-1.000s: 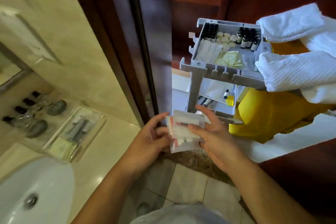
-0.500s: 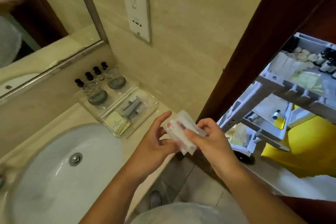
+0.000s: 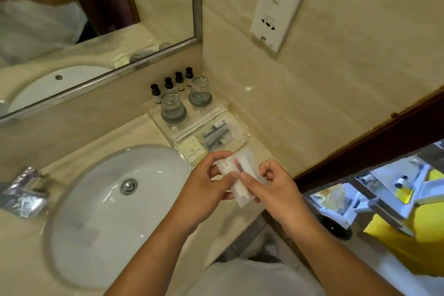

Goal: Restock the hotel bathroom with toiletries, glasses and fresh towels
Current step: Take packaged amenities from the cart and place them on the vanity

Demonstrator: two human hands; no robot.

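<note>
Both hands hold a small stack of white toiletry packets [image 3: 236, 170] with a red mark, just above the counter's right end. My left hand [image 3: 206, 186] grips the stack from the left, my right hand [image 3: 271, 185] pinches it from the right. Behind them a clear tray [image 3: 241, 138] in the corner carries several black-capped mini bottles [image 3: 168, 84], two upturned glasses [image 3: 173, 107], wrapped grey items [image 3: 215, 133] and cream packets [image 3: 193, 150].
A white basin [image 3: 96, 202] fills the counter's left. A chrome tap [image 3: 24, 190] sits at its far left. A mirror [image 3: 72, 19] and a wall socket plate [image 3: 278, 5] are behind. A housekeeping cart [image 3: 389, 190] with a yellow bag [image 3: 413, 243] stands beyond the dark door frame [image 3: 374, 137].
My view has swung from the cart in the doorway to the bathroom counter. Both hands carried the packets along and now hold them just in front of the tray.
</note>
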